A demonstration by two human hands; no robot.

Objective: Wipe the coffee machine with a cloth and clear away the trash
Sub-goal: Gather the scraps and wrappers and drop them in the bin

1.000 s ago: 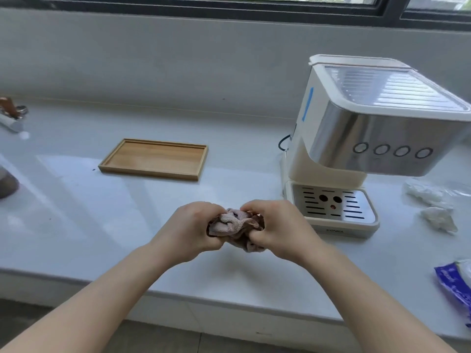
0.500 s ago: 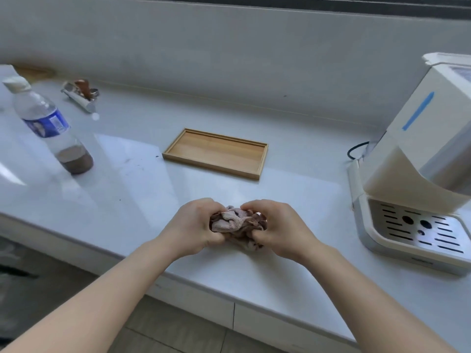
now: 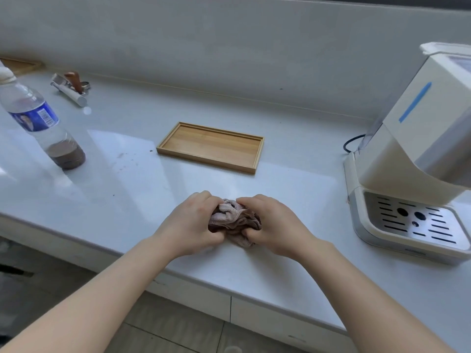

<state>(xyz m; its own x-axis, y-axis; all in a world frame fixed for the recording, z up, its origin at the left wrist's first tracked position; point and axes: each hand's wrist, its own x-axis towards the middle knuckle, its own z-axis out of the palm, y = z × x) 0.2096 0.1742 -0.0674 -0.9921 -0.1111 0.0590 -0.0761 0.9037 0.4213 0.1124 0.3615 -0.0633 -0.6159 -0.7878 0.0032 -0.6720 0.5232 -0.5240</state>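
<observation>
A crumpled pinkish-brown cloth [image 3: 233, 218] is bunched between my two hands above the front part of the white counter [image 3: 293, 179]. My left hand [image 3: 190, 224] grips its left side and my right hand [image 3: 274, 225] grips its right side, fingers curled into the fabric. The cream and silver coffee machine [image 3: 413, 159] stands at the right edge of view, its drip tray [image 3: 418, 222] facing me, well apart from both hands.
An empty wooden tray [image 3: 211, 147] lies beyond the hands. A plastic bottle [image 3: 38, 123] with brown dregs stands at the left. A portafilter and tamper [image 3: 72, 86] lie at the back left. A black cord [image 3: 350, 145] runs behind the machine.
The view has swung left: the coffee machine slid toward the right edge and the bottle came into view. Both hands keep hold of the cloth in about the same spot.
</observation>
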